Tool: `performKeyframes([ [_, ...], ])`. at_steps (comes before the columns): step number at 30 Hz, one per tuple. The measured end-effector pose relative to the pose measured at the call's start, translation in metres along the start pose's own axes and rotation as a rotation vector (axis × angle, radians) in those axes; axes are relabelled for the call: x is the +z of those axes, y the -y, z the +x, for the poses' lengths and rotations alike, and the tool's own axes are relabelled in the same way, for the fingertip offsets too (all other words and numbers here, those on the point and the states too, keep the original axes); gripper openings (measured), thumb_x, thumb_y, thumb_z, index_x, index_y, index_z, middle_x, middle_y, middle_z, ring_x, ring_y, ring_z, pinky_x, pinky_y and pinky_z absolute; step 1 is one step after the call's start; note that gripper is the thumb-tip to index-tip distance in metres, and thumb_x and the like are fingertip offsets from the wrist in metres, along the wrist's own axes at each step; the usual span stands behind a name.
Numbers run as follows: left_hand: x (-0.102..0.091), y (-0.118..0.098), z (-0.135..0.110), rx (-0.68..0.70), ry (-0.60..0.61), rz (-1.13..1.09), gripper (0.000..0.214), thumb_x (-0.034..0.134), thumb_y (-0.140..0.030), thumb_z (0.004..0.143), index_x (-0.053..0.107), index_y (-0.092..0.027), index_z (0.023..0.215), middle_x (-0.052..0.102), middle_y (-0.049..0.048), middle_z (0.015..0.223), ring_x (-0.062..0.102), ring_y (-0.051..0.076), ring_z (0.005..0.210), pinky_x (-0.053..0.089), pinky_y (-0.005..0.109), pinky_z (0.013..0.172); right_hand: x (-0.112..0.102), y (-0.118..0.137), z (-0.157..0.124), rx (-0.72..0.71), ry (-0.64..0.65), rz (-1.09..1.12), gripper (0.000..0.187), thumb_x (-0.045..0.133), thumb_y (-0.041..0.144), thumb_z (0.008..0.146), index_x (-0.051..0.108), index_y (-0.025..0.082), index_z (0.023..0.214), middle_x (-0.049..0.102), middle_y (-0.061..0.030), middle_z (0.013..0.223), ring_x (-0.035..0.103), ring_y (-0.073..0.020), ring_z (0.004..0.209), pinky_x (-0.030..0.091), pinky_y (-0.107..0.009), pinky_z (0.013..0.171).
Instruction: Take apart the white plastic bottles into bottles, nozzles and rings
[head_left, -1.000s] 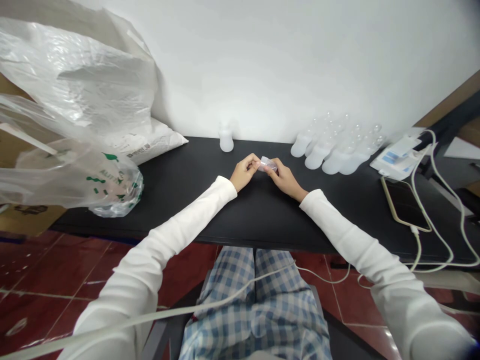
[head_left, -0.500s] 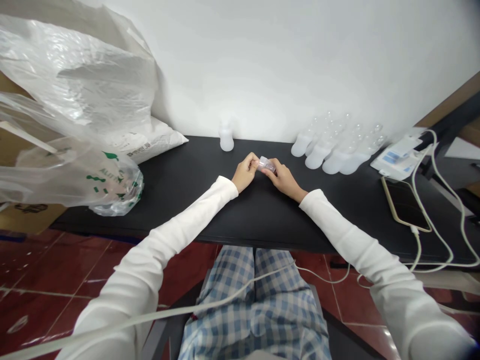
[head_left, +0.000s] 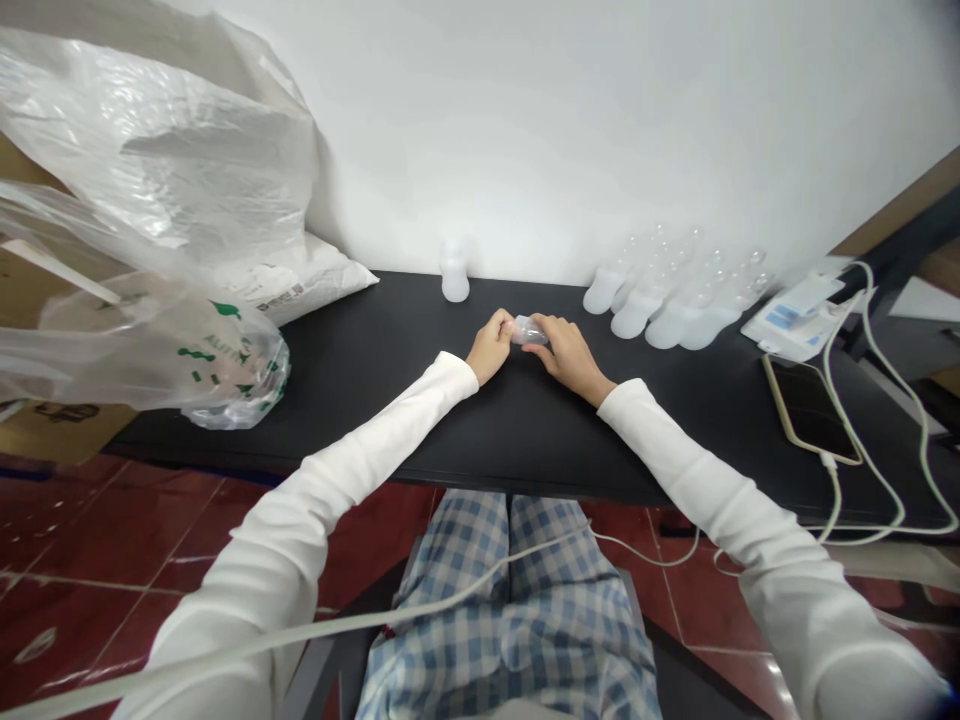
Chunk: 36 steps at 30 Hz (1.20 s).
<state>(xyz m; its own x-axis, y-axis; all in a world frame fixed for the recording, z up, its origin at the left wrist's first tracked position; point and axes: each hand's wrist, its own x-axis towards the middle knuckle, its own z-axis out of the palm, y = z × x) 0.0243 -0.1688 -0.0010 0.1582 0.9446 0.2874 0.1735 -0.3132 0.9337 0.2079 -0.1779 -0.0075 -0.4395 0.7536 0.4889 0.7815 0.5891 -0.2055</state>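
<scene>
Checked trousers [head_left: 510, 600] seen before black table [head_left: 510, 440]. Phone [head_left: 814, 405] laid, cabled, on table's right end; green-printed bag [head_left: 232, 365] set at its left end. Small clear item [head_left: 531, 332], possibly a bottle top, held above table's middle: 1 end pinched by left hand [head_left: 489, 347], other end clasped by right hand [head_left: 571, 352]. Clear-topped bottles [head_left: 637, 312] clustered along table's far right; 1 white bottle [head_left: 454, 280] placed by its far edge, left of middle.

Soft light brightens the wall [head_left: 525, 150] at twelve o'clock; glare streaks the bag [head_left: 187, 120] at ten; edges stretch, blurring.
</scene>
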Motion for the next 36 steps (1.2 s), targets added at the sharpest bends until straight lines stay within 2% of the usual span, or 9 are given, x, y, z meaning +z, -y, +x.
performKeyframes([
  [7,0.002,0.001,0.005,-0.209,-0.008,-0.179,0.032,0.045,-0.013,0.1,0.044,-0.019,0.068,0.046,-0.0045,0.061,0.038,0.009,0.052,0.031,0.024,0.054,-0.012,0.004,0.001,-0.154,0.013,-0.181,0.046,0.036,0.035,0.106,0.051,0.018,0.147,0.066,-0.0154,0.134,0.06,-0.0288,0.105,0.043,-0.041,0.085],
  [10,0.0,0.003,0.007,-0.183,0.015,-0.254,0.032,0.051,-0.019,0.1,0.047,-0.018,0.068,0.047,-0.0041,0.06,0.04,0.008,0.051,0.033,0.023,0.052,-0.014,0.006,0.0,-0.174,-0.009,-0.205,0.045,0.033,0.027,0.106,0.052,0.019,0.146,0.066,-0.014,0.135,0.061,-0.027,0.106,0.043,-0.039,0.084],
  [12,-0.001,0.005,0.008,-0.136,0.024,-0.286,0.031,0.058,-0.025,0.098,0.05,-0.018,0.069,0.048,-0.0043,0.061,0.042,0.008,0.053,0.036,0.021,0.053,-0.014,0.008,0.0,-0.164,-0.032,-0.2,0.044,0.036,0.028,0.106,0.052,0.018,0.145,0.066,-0.0144,0.133,0.062,-0.0271,0.107,0.043,-0.039,0.084],
  [16,-0.002,0.006,0.007,-0.119,0.016,-0.307,0.03,0.064,-0.031,0.095,0.052,-0.018,0.071,0.051,-0.0041,0.064,0.044,0.007,0.055,0.039,0.02,0.055,-0.011,0.012,-0.002,-0.103,-0.076,-0.134,0.049,0.043,0.042,0.103,0.05,0.015,0.143,0.066,-0.0168,0.132,0.062,-0.0297,0.109,0.044,-0.04,0.085],
  [19,-0.001,0.005,0.006,-0.098,0.038,-0.311,0.03,0.067,-0.035,0.093,0.052,-0.018,0.073,0.052,-0.0038,0.067,0.045,0.008,0.058,0.041,0.021,0.058,-0.007,0.01,-0.002,0.018,-0.111,-0.077,0.054,0.039,0.051,0.103,0.05,0.014,0.14,0.068,-0.0173,0.127,0.063,-0.03,0.104,0.044,-0.042,0.086],
  [23,-0.001,0.004,0.005,-0.081,0.063,-0.317,0.03,0.068,-0.036,0.092,0.053,-0.018,0.074,0.053,-0.0034,0.069,0.047,0.009,0.061,0.042,0.022,0.06,-0.004,0.004,0.0,0.148,-0.093,-0.012,0.05,0.032,0.056,0.105,0.06,0.018,0.12,0.073,-0.0135,0.109,0.064,-0.0283,0.094,0.042,-0.042,0.087],
  [27,-0.001,0.007,0.006,-0.054,0.088,-0.345,0.029,0.071,-0.04,0.088,0.057,-0.018,0.077,0.057,-0.0022,0.074,0.051,0.01,0.068,0.043,0.023,0.065,-0.003,0.001,0.001,0.204,-0.095,0.083,0.055,0.028,0.063,0.104,0.061,0.019,0.113,0.073,-0.01,0.096,0.064,-0.026,0.086,0.04,-0.041,0.086],
  [32,-0.001,0.011,0.008,-0.007,0.156,-0.339,0.04,0.081,-0.052,0.076,0.061,-0.017,0.082,0.064,-0.0001,0.078,0.057,0.011,0.075,0.044,0.025,0.072,-0.006,0.0,0.001,0.273,-0.124,0.189,0.06,0.02,0.069,0.102,0.058,0.022,0.099,0.071,-0.006,0.086,0.064,-0.0243,0.082,0.039,-0.04,0.086],
  [36,-0.003,0.009,0.007,-0.03,0.17,-0.374,0.038,0.08,-0.049,0.078,0.059,-0.018,0.079,0.062,-0.0007,0.075,0.057,0.012,0.074,0.045,0.026,0.074,-0.008,0.0,0.002,0.28,-0.088,0.197,0.06,0.022,0.07,0.102,0.058,0.023,0.094,0.069,-0.0049,0.081,0.063,-0.0239,0.08,0.039,-0.04,0.086],
])
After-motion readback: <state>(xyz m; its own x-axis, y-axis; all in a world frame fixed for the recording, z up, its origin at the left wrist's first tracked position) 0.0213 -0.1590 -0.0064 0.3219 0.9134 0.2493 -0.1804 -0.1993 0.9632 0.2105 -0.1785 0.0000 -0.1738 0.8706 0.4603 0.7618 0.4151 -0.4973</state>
